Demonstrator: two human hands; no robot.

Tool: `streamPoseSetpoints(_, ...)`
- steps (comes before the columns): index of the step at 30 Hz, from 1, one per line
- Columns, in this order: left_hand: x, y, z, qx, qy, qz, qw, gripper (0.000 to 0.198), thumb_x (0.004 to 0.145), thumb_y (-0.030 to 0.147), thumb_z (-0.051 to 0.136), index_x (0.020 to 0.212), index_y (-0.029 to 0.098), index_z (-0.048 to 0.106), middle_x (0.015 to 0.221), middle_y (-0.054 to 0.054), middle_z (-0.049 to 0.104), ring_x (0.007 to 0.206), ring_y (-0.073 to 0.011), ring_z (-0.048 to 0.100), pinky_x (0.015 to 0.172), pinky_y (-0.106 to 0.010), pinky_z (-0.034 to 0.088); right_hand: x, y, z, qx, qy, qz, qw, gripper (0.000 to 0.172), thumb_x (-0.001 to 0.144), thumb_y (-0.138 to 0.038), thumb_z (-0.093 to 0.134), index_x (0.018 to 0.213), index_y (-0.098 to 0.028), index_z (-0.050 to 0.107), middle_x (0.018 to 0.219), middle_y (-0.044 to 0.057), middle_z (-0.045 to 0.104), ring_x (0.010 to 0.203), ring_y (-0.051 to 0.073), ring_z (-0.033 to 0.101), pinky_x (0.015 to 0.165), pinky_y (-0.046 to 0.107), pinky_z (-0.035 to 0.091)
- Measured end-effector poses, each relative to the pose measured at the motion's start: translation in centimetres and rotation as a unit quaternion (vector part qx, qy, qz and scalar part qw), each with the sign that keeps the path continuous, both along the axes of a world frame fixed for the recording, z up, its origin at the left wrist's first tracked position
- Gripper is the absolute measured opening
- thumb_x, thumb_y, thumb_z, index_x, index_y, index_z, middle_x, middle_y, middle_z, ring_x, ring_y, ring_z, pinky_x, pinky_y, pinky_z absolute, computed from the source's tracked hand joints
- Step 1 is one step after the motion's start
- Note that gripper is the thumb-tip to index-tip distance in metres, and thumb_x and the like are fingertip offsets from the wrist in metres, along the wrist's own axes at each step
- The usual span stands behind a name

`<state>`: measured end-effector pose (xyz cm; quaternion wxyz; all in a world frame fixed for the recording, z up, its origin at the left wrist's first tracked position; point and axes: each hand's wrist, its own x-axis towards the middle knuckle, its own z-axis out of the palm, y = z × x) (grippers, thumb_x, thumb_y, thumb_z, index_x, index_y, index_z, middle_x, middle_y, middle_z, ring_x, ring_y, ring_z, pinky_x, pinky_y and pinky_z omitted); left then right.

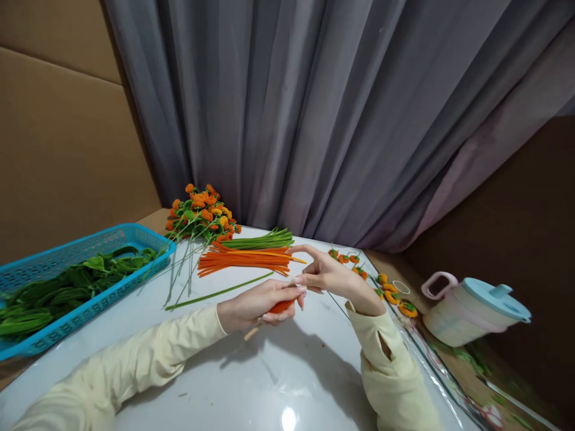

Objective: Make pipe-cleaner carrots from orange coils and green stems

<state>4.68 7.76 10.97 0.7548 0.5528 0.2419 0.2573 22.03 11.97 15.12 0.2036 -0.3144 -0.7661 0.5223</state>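
Note:
My left hand (269,302) is closed around an orange coil (282,306), which looks like wound fuzzy pipe cleaner. Below the palm sticks out the end of a thin wooden stick (252,333). Meeting the left fingertips, my right hand (330,273) has its thumb and a finger drawn together while the index finger reaches forward. What lies in that pinch is too small to make out. Just beyond the hands is a bundle of orange pipe cleaners (242,260), with green pipe cleaners (260,240) behind it. A single green pipe cleaner (220,291) lies left of the hands.
Left stands a blue basket (112,299) of green leaf pieces (76,287). Finished orange flowers (204,209) are piled at the back. Small orange flower heads (345,258) and yellow-orange rings (390,294) lie right, beside a lidded cup (471,311). A grey curtain (287,120) hangs behind.

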Motion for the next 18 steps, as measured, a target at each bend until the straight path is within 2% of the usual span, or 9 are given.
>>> streamPoseSetpoints(4,-0.1,-0.4,0.9,-0.023,0.017,-0.018,0.999,0.034,0.087,0.047,0.048,0.07,0.018,0.043,0.039,0.012,0.032,0.028,-0.0023,0.015,0.029,-0.018,0.007,0.5,-0.9,1.2,0.003,0.004,-0.015,1.0,0.065,0.073,-0.045,0.067,0.12,-0.017,0.034,0.042,-0.014,0.039,0.037,0.005,0.028,0.037,0.017,0.019)
streamPoseSetpoints(7,-0.1,-0.7,1.3,-0.034,0.035,-0.017,0.999,0.037,0.085,0.05,0.049,0.068,0.019,0.041,0.042,0.012,0.029,0.029,-0.0021,0.014,0.028,-0.017,0.007,1.4,-1.2,2.0,0.012,-0.003,-0.052,0.999,0.063,0.073,-0.044,0.068,0.12,-0.017,0.035,0.041,-0.015,0.036,0.035,0.004,0.025,0.035,0.016,0.017)
streamPoseSetpoints(10,-0.1,-0.8,1.2,-0.014,0.039,-0.019,0.999,0.038,0.085,0.052,0.049,0.069,0.018,0.042,0.042,0.012,0.027,0.03,-0.002,0.014,0.029,-0.017,0.008,2.7,-1.3,2.4,0.037,-0.027,-0.103,0.994,0.062,0.075,-0.043,0.066,0.123,-0.018,0.035,0.042,-0.015,0.036,0.034,0.004,0.027,0.032,0.015,0.018)
streamPoseSetpoints(14,-0.2,-0.7,1.0,0.005,0.049,-0.024,0.998,0.036,0.085,0.051,0.049,0.071,0.018,0.045,0.042,0.012,0.027,0.031,-0.0019,0.015,0.03,-0.016,0.01,4.4,-1.6,3.1,0.046,-0.055,-0.13,0.989,0.066,0.075,-0.044,0.066,0.126,-0.018,0.034,0.044,-0.012,0.042,0.035,0.005,0.031,0.031,0.015,0.022)
streamPoseSetpoints(16,-0.4,-0.7,1.0,0.003,0.048,-0.035,0.998,0.036,0.085,0.051,0.049,0.072,0.018,0.045,0.043,0.012,0.026,0.031,-0.002,0.015,0.03,-0.016,0.01,5.5,-2.0,4.1,0.055,-0.057,-0.153,0.985,0.069,0.072,-0.046,0.068,0.126,-0.018,0.036,0.045,-0.01,0.045,0.035,0.005,0.032,0.032,0.016,0.022)
streamPoseSetpoints(18,-0.8,-0.6,1.1,0.004,0.051,-0.053,0.997,0.035,0.085,0.051,0.049,0.072,0.018,0.045,0.043,0.012,0.026,0.031,-0.0025,0.014,0.03,-0.017,0.009,7.2,-2.4,5.2,0.078,-0.045,-0.206,0.974,0.073,0.067,-0.047,0.072,0.126,-0.019,0.039,0.046,-0.009,0.047,0.036,0.005,0.031,0.033,0.017,0.022)
